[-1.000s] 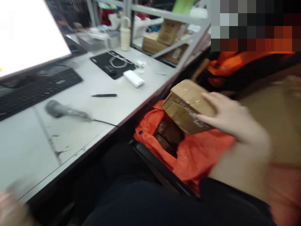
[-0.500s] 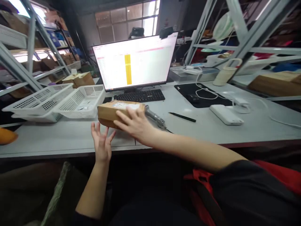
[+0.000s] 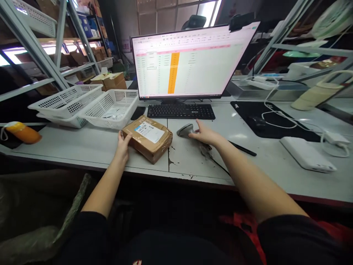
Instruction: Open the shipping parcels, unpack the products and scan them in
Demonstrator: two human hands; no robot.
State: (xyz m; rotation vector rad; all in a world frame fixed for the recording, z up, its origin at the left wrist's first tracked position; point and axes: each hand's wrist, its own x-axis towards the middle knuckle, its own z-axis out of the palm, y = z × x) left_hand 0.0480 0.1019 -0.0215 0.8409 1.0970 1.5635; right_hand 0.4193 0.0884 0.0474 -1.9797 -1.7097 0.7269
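A brown cardboard box (image 3: 140, 143) with a white printed label rests on the desk, its near corner turned toward me. My left hand (image 3: 123, 146) grips its left edge, thumb on top and the other fingers partly hidden. To the right of the box lies a grey barcode scanner (image 3: 185, 130), its cable trailing to the front edge. Over the scanner's handle is my right hand (image 3: 205, 133), thumb and forefinger spread apart; whether it touches the scanner I cannot tell.
Behind the box are a black keyboard (image 3: 180, 111) and a monitor (image 3: 157, 66) showing a spreadsheet. White baskets (image 3: 110, 110) stand left, near an orange cup (image 3: 26, 133). To the right lie a black pen (image 3: 242, 148), a mouse pad (image 3: 289, 129) and a white power bank (image 3: 307, 154).
The box has come down onto the desk, label up. My left hand has closed on its left edge. My right hand has left the box and moved right to the scanner.
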